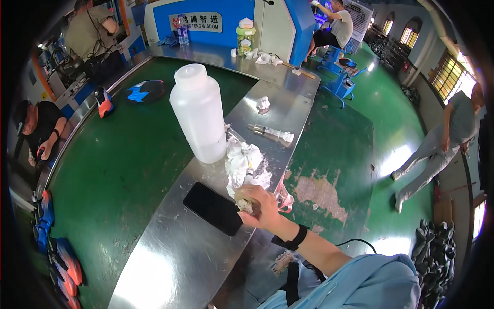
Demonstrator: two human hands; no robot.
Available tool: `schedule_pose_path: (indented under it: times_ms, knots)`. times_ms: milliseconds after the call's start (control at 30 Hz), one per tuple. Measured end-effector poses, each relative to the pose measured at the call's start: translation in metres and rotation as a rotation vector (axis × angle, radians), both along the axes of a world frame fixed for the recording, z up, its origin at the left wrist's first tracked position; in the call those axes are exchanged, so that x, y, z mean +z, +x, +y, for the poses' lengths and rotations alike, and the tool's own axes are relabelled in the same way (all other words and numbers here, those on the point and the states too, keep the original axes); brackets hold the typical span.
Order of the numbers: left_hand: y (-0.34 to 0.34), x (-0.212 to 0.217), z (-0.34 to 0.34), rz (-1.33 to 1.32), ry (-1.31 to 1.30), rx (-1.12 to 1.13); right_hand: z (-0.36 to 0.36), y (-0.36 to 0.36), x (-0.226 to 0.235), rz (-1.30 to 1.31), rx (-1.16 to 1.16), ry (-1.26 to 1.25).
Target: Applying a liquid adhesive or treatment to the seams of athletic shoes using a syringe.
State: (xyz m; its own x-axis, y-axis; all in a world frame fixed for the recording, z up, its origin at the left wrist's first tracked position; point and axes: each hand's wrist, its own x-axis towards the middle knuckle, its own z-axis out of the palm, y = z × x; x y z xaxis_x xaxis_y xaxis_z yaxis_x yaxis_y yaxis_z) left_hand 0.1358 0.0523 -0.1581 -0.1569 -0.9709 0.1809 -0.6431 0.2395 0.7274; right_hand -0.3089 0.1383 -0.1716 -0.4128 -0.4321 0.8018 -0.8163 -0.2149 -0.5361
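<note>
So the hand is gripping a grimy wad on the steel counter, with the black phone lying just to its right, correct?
Not quite. The head view shows the black phone lying just to the left of the hand, not to its right. The rest holds: that hand grips a grimy wad on the steel counter.

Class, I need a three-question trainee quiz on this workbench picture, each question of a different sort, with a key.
1. True or false: the phone lies screen-dark on the metal bench.
2. Which stands beside the rags? A) a white bottle B) a red bucket C) a kettle
3. Fill in: the one hand in view grips a small crumpled ____.

Key: 1 true; 2 A; 3 wad. The hand wears a black wristband; which hand it is cannot be told for sure, though it looks like the right. A syringe lies further back.
</note>
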Motion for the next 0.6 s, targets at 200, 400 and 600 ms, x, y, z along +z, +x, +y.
schedule_pose_path:
  times_ms: [200, 400, 600]
  knots:
    - [-0.025, 0.040, 0.003, 0.061, 0.165, 0.045, 0.003, -0.002, 0.009, 0.122, 0.065, 0.245]
    - [-0.095, 0.082, -0.087, -0.477, -0.079, -0.501, 0.014, -0.006, -0.001, -0.061, 0.147, -0.003]
    - [-0.274, 0.109, -0.238, -0.680, -0.089, -0.776, 0.023, -0.012, -0.005, -0.108, 0.198, -0.034]
